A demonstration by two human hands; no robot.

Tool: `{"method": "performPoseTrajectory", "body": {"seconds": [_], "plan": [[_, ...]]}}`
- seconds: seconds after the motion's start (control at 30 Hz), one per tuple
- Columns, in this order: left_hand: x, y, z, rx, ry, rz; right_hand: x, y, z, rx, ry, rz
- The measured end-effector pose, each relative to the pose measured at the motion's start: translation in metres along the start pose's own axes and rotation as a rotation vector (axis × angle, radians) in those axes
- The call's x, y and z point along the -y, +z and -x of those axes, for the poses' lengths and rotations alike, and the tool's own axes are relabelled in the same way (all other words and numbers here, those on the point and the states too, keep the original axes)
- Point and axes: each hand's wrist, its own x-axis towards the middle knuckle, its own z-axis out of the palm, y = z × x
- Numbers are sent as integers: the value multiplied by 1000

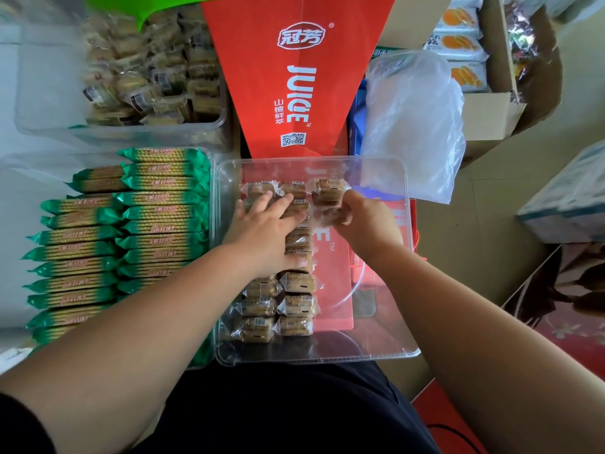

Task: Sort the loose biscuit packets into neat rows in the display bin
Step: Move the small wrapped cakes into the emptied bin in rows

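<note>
A clear plastic display bin [386, 348] sits in front of me on a red juice box. Small clear-wrapped biscuit packets [296, 304] stand in two rows along its left side. My left hand [265, 227] lies flat on the packets in the upper part of those rows, fingers spread. My right hand [363, 217] grips a biscuit packet [327, 194] at the top of a third row, next to the second row. The right half of the bin holds nothing.
A bin of green-wrapped biscuit packs [157, 211] lies to the left. Another clear bin of loose packets [147, 80] sits behind it. A red juice carton [294, 77], a crumpled plastic bag [412, 119] and cardboard boxes of snacks [465, 44] stand at the back right.
</note>
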Motion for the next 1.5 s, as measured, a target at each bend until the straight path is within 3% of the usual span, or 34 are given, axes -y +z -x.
{"method": "performPoseTrajectory", "body": {"seconds": [0.27, 0.57, 0.7, 0.9, 1.0, 1.1, 1.2, 1.3, 1.4, 1.5], "plan": [[0, -2, 0, 36, -1, 38, 15, 7, -17, -40, 175, -180], [-5, -9, 5, -21, -1, 40, 13, -4, -9, 47, 288, -359], [-3, -27, 33, -237, 13, 115, 20, -11, 6, 35, 236, -271], [57, -39, 108, -789, -8, 186, 63, -11, 23, -266, -24, -168], [112, -28, 152, -943, -138, 231, 127, -4, 25, -289, -208, -199], [188, 6, 195, -976, -384, 306, 205, 10, 28, -232, -370, -163], [272, 48, 238, -861, -661, 428, 279, 30, 35, -192, -446, -40], [348, 84, 270, -431, -927, 534, 341, 51, 42, -138, -477, 73], [396, 103, 283, -79, -878, 489, 386, 71, 47, -21, -507, 78], [419, 106, 282, 15, -791, 281, 420, 87, 49, 55, -584, 149]]}}
